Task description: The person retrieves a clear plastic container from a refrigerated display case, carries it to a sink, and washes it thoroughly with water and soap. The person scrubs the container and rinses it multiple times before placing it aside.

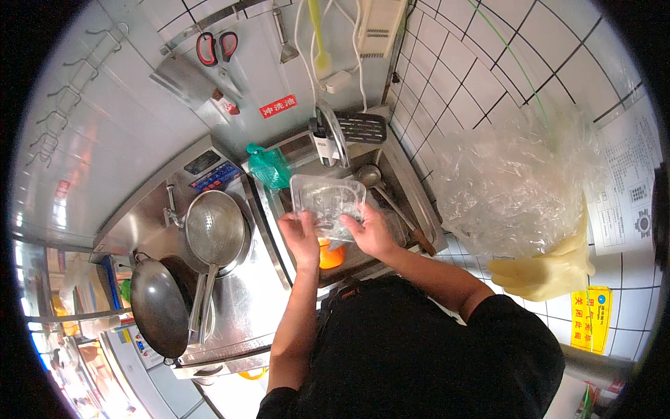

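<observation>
A clear plastic container (pixel 327 196) is held level above the stainless-steel sink (pixel 361 264). My left hand (pixel 301 235) grips its near left side, thumb on top. Opposite it, my right hand (pixel 369 230) holds the near right corner, with the thumb over the rim. Beneath the hands, an orange object (pixel 332 255) shows in the basin, partly covered. A metal ladle (pixel 369 176) with a wooden handle end leans along the sink's right side. Behind the container rises a curved chrome faucet (pixel 335 131).
A perforated strainer (pixel 214 225) and a dark wok (pixel 159 309) stand at left. At the sink's back left corner sits a green plastic bag (pixel 268 166). Scissors (pixel 217 50) and a cleaver (pixel 183 78) hang on the wall. Clear plastic bags (pixel 502 183) and a rubber glove (pixel 547 269) hang at right.
</observation>
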Demonstrator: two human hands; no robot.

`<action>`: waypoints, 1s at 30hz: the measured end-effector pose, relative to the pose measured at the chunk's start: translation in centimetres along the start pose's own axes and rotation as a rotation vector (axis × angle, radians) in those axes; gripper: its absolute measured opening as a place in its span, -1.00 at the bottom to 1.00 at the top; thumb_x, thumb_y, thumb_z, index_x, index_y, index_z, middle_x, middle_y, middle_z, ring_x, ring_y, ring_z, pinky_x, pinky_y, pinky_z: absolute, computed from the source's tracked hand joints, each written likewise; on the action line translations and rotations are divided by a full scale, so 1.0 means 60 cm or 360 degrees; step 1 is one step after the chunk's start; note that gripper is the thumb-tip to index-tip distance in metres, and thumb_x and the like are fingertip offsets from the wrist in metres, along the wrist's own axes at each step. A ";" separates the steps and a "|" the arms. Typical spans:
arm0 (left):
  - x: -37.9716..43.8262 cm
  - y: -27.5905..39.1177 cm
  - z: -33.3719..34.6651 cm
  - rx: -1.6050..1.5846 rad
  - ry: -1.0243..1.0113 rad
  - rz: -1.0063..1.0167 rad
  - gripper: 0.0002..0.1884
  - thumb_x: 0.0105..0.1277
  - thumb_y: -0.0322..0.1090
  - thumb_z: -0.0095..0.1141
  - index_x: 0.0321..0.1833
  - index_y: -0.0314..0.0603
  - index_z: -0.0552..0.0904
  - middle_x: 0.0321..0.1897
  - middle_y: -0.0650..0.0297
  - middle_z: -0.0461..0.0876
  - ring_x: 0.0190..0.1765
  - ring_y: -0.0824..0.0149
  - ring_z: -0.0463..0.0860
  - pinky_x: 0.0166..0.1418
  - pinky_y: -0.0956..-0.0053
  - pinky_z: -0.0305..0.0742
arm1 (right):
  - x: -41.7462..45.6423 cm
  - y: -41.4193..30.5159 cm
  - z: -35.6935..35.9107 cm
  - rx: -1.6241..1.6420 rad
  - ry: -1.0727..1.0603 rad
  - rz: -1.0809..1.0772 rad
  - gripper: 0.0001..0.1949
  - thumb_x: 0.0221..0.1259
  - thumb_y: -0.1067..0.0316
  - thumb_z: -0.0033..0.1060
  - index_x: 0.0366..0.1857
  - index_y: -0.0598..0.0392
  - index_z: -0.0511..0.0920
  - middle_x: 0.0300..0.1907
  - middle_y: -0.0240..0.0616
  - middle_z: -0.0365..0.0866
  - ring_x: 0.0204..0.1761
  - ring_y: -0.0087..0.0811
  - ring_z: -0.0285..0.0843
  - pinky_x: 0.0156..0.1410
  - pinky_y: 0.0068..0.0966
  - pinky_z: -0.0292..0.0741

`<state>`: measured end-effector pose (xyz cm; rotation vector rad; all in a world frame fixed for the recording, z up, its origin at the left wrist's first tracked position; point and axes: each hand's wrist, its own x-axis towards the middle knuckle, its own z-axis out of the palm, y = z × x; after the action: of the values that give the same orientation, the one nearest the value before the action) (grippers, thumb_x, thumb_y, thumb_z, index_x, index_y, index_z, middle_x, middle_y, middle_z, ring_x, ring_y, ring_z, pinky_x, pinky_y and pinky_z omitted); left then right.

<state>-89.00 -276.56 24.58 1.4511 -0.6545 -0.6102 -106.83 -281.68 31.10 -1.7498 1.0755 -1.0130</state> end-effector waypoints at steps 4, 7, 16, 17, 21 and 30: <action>-0.027 0.037 0.023 -0.0867 -0.0076 -0.0689 -0.58 0.66 0.06 0.10 0.21 -0.17 0.46 0.20 0.09 0.59 0.27 0.16 0.59 0.28 0.14 0.54 | -0.012 0.020 -0.010 -0.0404 0.0096 -0.0387 -0.69 0.26 0.50 0.37 0.08 0.16 0.67 0.02 0.03 0.73 0.04 0.09 0.75 0.08 -0.14 0.71; -0.048 0.104 0.009 -0.1455 -0.0629 -0.0945 -0.40 0.68 0.23 -0.09 0.47 -0.09 0.35 0.36 0.11 0.57 0.36 0.05 0.58 0.37 0.06 0.53 | -0.021 0.034 -0.011 -0.0531 -0.0046 -0.0718 -0.65 0.11 0.57 0.34 0.03 0.15 0.71 0.09 -0.06 0.70 0.13 0.03 0.74 0.18 -0.11 0.72; -0.063 0.147 0.003 -0.1181 -0.0445 -0.0848 -0.64 0.78 0.06 -0.25 0.34 0.03 0.35 0.52 -0.03 0.48 0.14 0.05 0.71 -0.04 0.24 0.69 | -0.017 0.007 -0.026 -0.0114 -0.0302 -0.0591 -0.47 0.37 0.41 0.24 0.43 0.18 0.47 0.43 0.10 0.50 0.52 0.09 0.43 0.61 -0.09 0.37; -0.066 0.126 0.004 -0.1075 -0.0499 -0.0807 -0.64 0.78 0.06 -0.24 0.34 0.02 0.35 0.48 -0.02 0.50 0.13 0.07 0.70 -0.04 0.24 0.69 | -0.011 0.012 -0.020 -0.0145 -0.0238 -0.0570 -0.47 0.38 0.42 0.23 0.44 0.19 0.46 0.43 0.10 0.50 0.50 0.10 0.44 0.61 -0.08 0.37; -0.081 0.081 0.008 -0.0716 -0.0572 -0.0713 -0.62 0.79 0.04 -0.24 0.32 -0.09 0.37 0.21 0.12 0.59 0.09 0.26 0.68 -0.02 0.28 0.66 | 0.014 -0.002 0.014 -0.0327 -0.0143 -0.0626 -0.51 0.39 0.48 0.20 0.40 0.19 0.49 0.40 0.07 0.54 0.41 0.11 0.51 0.55 -0.06 0.42; -0.076 0.086 0.010 -0.0522 -0.0397 -0.0700 -0.33 0.76 0.26 -0.39 0.38 -0.24 0.48 0.18 0.09 0.65 0.16 0.27 0.68 0.27 0.33 0.59 | -0.025 -0.053 0.059 -0.0184 -0.0253 -0.0659 -0.60 0.30 0.54 0.21 0.23 0.19 0.61 0.25 0.01 0.65 0.21 0.13 0.60 0.40 -0.04 0.51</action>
<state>-92.62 -273.49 29.60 1.2211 -0.3986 -1.1992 -103.22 -278.52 32.52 -2.1646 0.6972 -1.0486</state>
